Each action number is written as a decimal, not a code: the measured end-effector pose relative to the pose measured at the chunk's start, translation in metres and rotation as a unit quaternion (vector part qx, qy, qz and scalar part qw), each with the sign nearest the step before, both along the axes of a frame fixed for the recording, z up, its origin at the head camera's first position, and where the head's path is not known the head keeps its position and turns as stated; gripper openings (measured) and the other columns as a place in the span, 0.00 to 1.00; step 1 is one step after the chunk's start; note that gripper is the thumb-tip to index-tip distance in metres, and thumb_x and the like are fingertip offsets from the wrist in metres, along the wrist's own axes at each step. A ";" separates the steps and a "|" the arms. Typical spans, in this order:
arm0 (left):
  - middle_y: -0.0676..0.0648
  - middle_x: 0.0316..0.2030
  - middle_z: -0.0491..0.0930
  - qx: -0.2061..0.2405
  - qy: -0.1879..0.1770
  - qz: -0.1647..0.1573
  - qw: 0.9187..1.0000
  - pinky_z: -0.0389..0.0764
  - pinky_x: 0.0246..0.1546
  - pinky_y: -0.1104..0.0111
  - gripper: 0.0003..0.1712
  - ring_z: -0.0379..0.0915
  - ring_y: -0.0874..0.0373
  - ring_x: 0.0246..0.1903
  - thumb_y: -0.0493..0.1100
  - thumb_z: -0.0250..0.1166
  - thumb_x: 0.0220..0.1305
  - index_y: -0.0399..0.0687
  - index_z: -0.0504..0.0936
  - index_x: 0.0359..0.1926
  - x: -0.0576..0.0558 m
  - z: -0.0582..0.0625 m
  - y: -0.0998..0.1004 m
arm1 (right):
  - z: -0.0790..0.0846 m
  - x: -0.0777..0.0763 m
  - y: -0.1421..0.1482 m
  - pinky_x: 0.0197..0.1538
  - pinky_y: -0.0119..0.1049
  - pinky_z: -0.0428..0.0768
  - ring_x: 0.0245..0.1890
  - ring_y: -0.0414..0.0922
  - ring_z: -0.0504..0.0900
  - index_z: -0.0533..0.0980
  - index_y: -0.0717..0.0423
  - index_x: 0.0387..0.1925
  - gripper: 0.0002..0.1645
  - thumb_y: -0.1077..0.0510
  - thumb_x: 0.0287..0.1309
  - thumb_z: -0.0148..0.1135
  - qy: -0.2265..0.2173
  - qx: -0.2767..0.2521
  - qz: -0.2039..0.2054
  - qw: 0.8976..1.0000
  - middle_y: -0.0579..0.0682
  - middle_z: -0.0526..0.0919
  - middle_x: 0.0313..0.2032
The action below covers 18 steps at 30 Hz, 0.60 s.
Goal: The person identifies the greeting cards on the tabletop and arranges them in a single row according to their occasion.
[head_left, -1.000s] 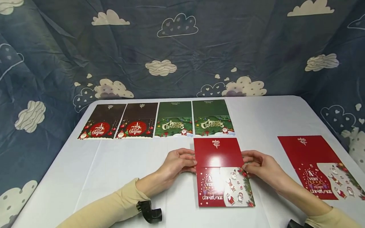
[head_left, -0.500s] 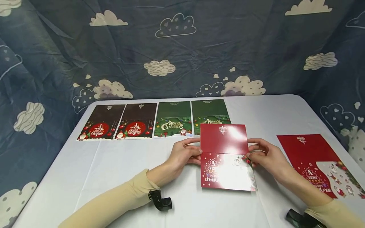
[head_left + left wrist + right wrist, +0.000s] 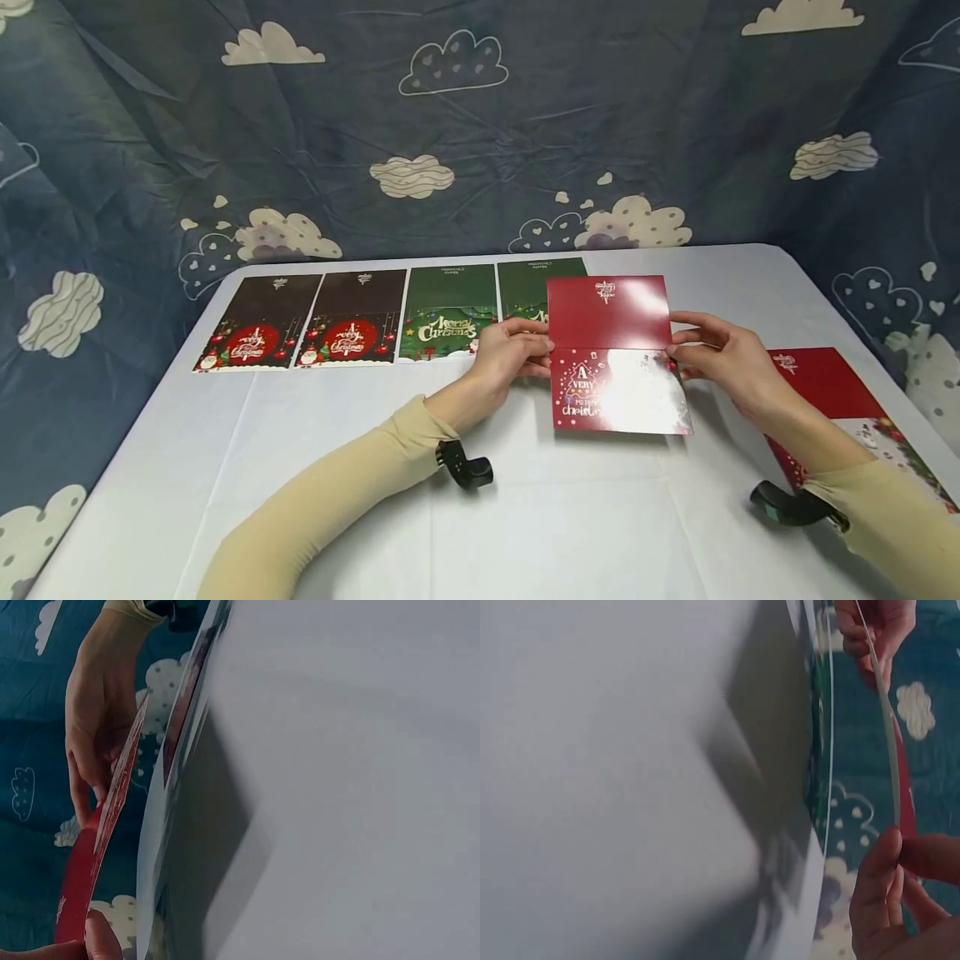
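Note:
An unfolded red Christmas card with a crease across its middle is held above the white table. My left hand pinches its left edge near the crease. At the opposite edge, my right hand pinches it between thumb and fingers. Both wrist views show the card edge-on, lifted off the surface, with a shadow beneath; the left wrist view has the red card between the two hands. Glare washes out much of its lower half. It covers part of the right-hand green card.
Along the back of the white table lie two dark brown cards and two green cards in a row. A second red card lies at the right, partly behind my right forearm. A blue cloud-print cloth hangs behind.
Both hands have raised the red card and carried it away from me and slightly right. It now overlaps the right-hand green card in view.

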State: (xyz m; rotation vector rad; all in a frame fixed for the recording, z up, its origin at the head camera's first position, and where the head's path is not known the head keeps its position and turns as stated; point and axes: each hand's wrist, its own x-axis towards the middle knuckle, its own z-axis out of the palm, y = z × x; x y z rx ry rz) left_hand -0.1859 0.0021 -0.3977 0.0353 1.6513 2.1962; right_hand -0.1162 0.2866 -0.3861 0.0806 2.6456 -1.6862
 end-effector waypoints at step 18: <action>0.42 0.25 0.79 0.001 0.003 0.010 1.000 0.85 0.21 0.65 0.14 0.74 0.56 0.17 0.22 0.62 0.58 0.30 0.82 0.45 -0.053 0.002 0.045 | 0.003 -0.064 0.039 0.42 0.28 0.82 0.40 0.37 0.80 0.56 0.52 0.75 0.38 0.52 0.69 0.59 -0.031 0.067 0.000 0.997 0.59 0.75 0.53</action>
